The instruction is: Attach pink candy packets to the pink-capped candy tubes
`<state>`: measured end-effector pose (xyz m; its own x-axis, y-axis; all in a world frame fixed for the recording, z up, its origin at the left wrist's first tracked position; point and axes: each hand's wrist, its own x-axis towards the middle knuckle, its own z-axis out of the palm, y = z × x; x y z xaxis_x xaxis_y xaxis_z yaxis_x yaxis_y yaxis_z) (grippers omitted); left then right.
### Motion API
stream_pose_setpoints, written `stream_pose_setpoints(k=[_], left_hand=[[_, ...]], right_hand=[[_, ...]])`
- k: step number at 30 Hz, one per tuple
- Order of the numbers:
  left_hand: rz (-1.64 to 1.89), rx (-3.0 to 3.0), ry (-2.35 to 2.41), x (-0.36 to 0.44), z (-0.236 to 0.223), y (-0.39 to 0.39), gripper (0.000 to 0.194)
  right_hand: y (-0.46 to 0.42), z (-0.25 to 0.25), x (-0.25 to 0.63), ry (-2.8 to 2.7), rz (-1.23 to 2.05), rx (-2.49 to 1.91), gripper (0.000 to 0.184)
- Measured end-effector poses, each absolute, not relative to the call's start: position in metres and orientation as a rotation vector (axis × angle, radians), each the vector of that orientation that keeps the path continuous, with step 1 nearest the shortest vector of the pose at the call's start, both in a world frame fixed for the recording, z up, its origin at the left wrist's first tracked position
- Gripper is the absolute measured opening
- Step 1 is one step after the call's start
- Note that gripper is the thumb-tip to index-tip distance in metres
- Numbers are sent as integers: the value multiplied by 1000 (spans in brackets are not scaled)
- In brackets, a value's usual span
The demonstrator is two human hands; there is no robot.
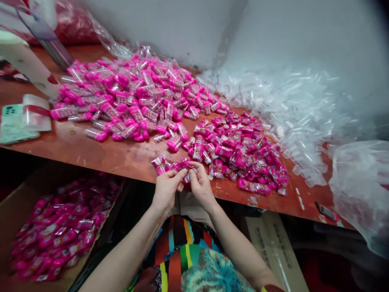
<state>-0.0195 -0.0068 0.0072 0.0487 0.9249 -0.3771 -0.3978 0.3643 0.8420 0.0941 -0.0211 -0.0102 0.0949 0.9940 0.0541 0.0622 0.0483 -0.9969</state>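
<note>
At the table's front edge, my left hand [168, 186] and my right hand [200, 184] are close together, both pinching one pink printed packet [184, 163] between thumbs and fingers. Part of it is covered by my fingers. Another pink packet [160, 164] lies on the table just beyond my left hand. To the right of my hands spreads a heap of similar pink packets [240, 150]. Farther back on the left is a large pile of clear tubes with pink caps [130, 97], filled with small pale beads or candies.
Clear plastic pieces [291, 105] are heaped along the wall at right, near a translucent bag [361, 186]. A cardboard box [114, 209] of pink packets stands below the table at left. A light green phone [12, 125] lies at the table's left end.
</note>
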Motion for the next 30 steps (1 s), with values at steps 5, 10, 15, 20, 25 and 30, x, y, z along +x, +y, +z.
stream_pose_setpoints(k=[5,10,15,20,25,30], left_hand=[[1027,566,1003,-30,17,4,37],[1105,490,1017,-55,25,14,33],[1230,382,1067,-83,28,30,33],[1251,221,1035,-91,31,40,36],[1239,95,1008,-93,30,40,36],[1241,35,947,-95,29,38,32]], right_hand=[[-4,1,90,-1482,804,-1342,28],[28,4,94,-1746,835,-1292,30],[100,-5,115,-1959,382,-1454,38],[164,3,127,-2598,-121,-1502,51],[177,16,135,-2645,-153,-1489,25],[119,33,131,-2174,500,-1368,23]])
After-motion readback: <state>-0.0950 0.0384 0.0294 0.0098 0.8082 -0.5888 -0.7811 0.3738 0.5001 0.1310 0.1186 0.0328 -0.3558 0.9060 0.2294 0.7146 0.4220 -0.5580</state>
